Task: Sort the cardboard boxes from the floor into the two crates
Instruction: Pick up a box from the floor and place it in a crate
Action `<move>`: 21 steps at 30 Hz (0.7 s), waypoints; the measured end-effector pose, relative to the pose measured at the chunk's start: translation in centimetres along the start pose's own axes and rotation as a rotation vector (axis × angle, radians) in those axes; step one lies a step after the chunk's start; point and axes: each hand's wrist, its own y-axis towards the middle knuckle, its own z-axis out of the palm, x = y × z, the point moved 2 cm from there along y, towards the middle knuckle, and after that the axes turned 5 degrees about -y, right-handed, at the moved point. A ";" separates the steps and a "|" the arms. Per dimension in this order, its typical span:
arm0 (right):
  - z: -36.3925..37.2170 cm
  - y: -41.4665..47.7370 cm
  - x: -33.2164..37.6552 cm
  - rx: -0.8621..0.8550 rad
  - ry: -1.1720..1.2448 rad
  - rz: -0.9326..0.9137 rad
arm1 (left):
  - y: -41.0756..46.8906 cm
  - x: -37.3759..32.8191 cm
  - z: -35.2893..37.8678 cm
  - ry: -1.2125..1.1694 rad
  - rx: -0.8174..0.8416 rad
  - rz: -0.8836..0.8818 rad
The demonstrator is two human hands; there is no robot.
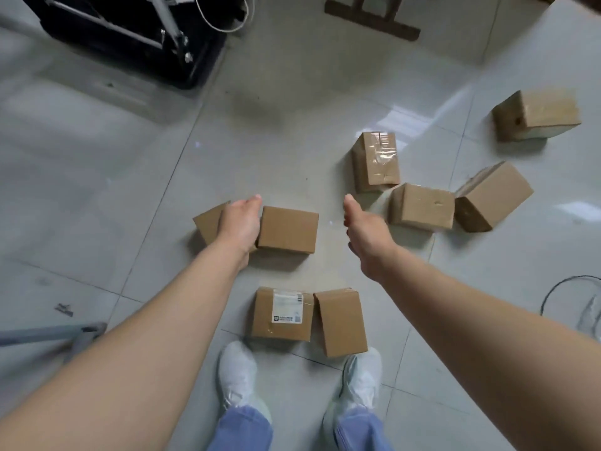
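Underfoot, glossy grey floor tiles [97, 190] hold scattered cardboard boxes [287, 230].

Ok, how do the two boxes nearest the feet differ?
The left box carries a white label and clear tape. The right box has a plain top. The left box sits roughly square to the view, while the right box is turned slightly and looks narrower. Both are closed brown cardboard on the tiled floor.
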 end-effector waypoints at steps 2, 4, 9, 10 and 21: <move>2.3 4.3 -2.8 -0.003 -0.018 0.026 | 4.3 3.2 1.4 0.042 -0.007 -0.005; 4.1 7.3 -4.8 -0.004 -0.030 0.043 | 7.3 5.2 2.3 0.066 -0.030 0.017; 8.1 13.3 -8.5 0.021 -0.076 0.075 | 12.8 10.3 3.7 0.130 -0.078 0.014; 8.6 14.1 -8.9 0.018 -0.078 0.077 | 13.6 10.8 3.6 0.157 -0.135 0.039; 17.0 14.0 -5.4 -0.054 0.009 -0.392 | 19.2 12.7 -5.2 0.246 -0.549 0.043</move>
